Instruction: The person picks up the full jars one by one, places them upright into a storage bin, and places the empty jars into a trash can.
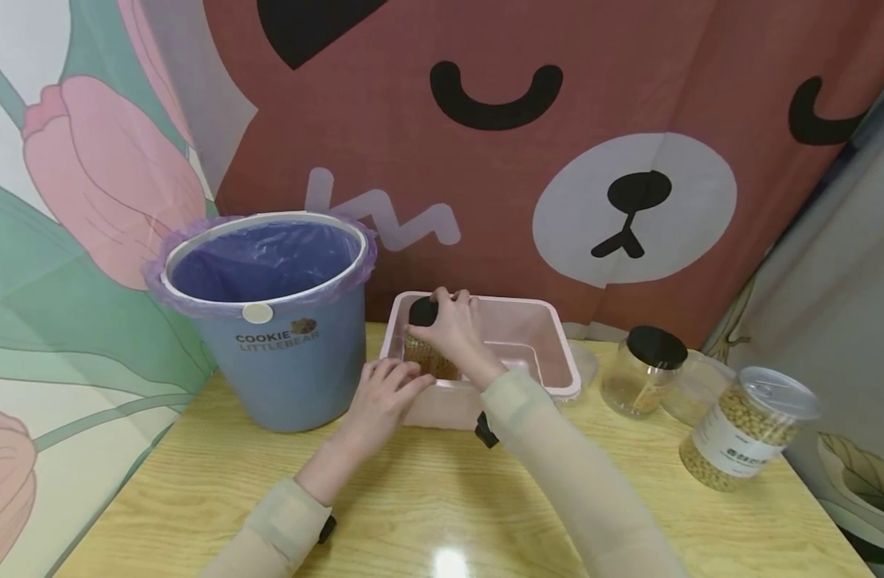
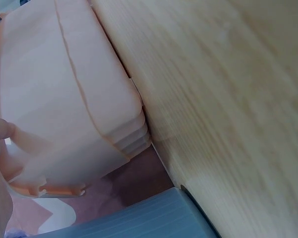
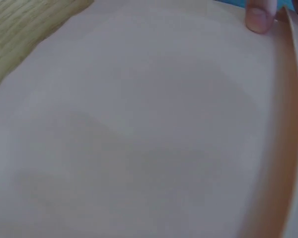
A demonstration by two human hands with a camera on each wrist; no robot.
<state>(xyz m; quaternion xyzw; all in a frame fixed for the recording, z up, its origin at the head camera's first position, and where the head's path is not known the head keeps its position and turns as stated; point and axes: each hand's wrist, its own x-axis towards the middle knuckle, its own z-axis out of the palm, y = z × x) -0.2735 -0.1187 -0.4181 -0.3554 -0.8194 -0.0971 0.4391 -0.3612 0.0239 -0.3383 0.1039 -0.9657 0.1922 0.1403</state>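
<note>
A pale pink plastic bin (image 1: 442, 411) stands against the wall cloth. Inside its left end is a clear jar (image 1: 418, 350) with a black lid and brownish contents. My right hand (image 1: 458, 327) reaches over the front rim and grips the jar by its lid, fingers on the far side and thumb on the near side. At the bin's front left corner, my left hand (image 1: 385, 395) holds the rim. Its thumb (image 3: 260, 19) presses the outer wall in the right wrist view, with other fingers past the rim. The bin's outer side (image 2: 49, 84) fills much of the left wrist view.
A blue bucket (image 1: 297, 377) with a purple liner stands close left of the bin. To the right are a black-lidded jar (image 1: 633, 389), a clear container (image 1: 690, 393) and a labelled can of yellow beans (image 1: 745, 437). All stand on a wooden table (image 1: 427, 498).
</note>
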